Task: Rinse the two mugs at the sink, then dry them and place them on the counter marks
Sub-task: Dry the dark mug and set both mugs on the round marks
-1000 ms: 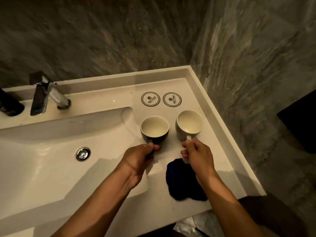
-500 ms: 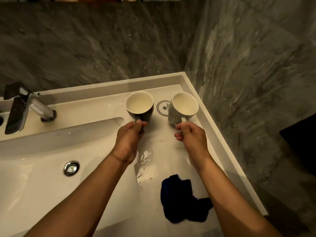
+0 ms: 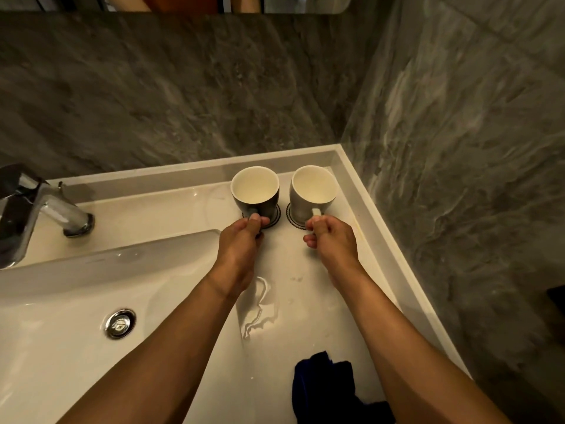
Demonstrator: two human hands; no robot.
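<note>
A dark mug (image 3: 256,194) with a white inside stands upright on the left round counter mark (image 3: 275,215) in the far right corner of the counter. My left hand (image 3: 241,243) grips its handle. Beside it a white mug (image 3: 310,194) sits on the right round mark (image 3: 292,217), and my right hand (image 3: 331,243) holds that mug's handle. Both marks are mostly covered by the mugs. Both mugs look empty inside.
The white sink basin (image 3: 76,316) with its drain (image 3: 120,323) lies to the left, a chrome faucet (image 3: 33,206) behind it. A dark blue cloth (image 3: 324,390) lies on the wet counter (image 3: 263,307) near me. Grey stone walls close the corner.
Both hands have carried the mugs away from me to the far corner. The mugs now rest on the two round marks, which were uncovered a second ago.
</note>
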